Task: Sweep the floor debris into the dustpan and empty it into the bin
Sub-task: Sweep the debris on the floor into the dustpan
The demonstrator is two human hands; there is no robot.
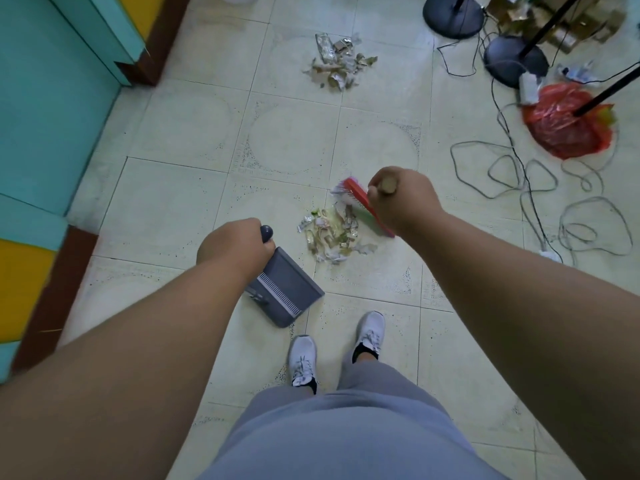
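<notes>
A home room: tiled floor (294, 140), stand bases (452, 15), loose cables (519, 174).

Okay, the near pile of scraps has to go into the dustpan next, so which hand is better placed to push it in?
Right. The right hand holds the broom, its head at the near pile's far-right edge, opposite the dustpan, which the left hand holds just beside the pile.

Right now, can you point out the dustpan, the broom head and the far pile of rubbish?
dustpan (289, 292): head view, on its grey tray.
broom head (356, 197): head view, on its red block.
far pile of rubbish (337, 62): head view, on the scraps at its middle.
</notes>
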